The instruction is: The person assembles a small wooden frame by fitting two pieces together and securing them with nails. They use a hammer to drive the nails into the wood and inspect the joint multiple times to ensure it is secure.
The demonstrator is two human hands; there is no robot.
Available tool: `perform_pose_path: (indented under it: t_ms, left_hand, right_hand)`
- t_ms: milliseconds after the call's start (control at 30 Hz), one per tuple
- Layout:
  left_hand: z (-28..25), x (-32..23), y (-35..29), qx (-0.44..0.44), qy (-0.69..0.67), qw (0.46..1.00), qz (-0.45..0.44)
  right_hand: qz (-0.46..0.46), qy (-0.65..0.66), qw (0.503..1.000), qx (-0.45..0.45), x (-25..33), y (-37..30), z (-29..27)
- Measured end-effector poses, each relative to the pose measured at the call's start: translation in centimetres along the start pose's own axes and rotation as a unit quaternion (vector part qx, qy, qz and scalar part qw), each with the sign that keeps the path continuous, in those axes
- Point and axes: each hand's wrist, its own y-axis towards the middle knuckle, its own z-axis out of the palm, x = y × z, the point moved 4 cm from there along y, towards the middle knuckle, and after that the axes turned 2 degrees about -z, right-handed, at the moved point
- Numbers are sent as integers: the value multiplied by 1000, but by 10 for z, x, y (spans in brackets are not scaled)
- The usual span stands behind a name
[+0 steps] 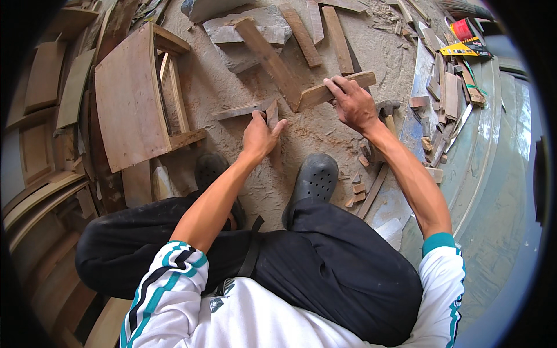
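Note:
My left hand (261,136) is closed around a short wooden strip (272,113) that points away from me, its near part hanging below the fingers. Just beyond it, a thin grey-brown batten (239,110) lies crosswise; I cannot tell if the two are joined. My right hand (352,106) grips a short wooden board (318,95) from above, fingers over its far edge. The board's left end meets the near end of a long plank (267,58) that leans on a stone block (232,51). A hammer (387,108) shows beside my right wrist, partly hidden by the forearm.
A wooden box frame (127,98) stands at the left, with stacked wooden panels (43,81) behind it. Offcuts (449,95) pile up at the right, near a handsaw (467,49) with a yellow and black part. Loose boards (336,40) lie at the far side.

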Motion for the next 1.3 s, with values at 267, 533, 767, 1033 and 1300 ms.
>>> perform_pose_path:
  t_ms: [267, 533, 767, 1033, 1300]
  left_hand:
    - [-20, 1, 26, 177, -324, 914, -167]
    - [-46, -35, 28, 303, -560, 759, -133]
    - [-65, -6, 47, 184, -355, 916, -26]
    - [-51, 27, 38, 112, -338, 934, 19]
    - [-61, 62, 49, -103, 27, 975, 198]
  right_hand:
    - [24, 79, 996, -43, 17, 19, 6]
    - [1, 150, 981, -119, 31, 43, 18]
    - [354, 524, 764, 125, -17, 15, 61]
    - [194, 434, 793, 382, 70, 2, 59]
    - [197, 343, 870, 295, 90, -14, 53]
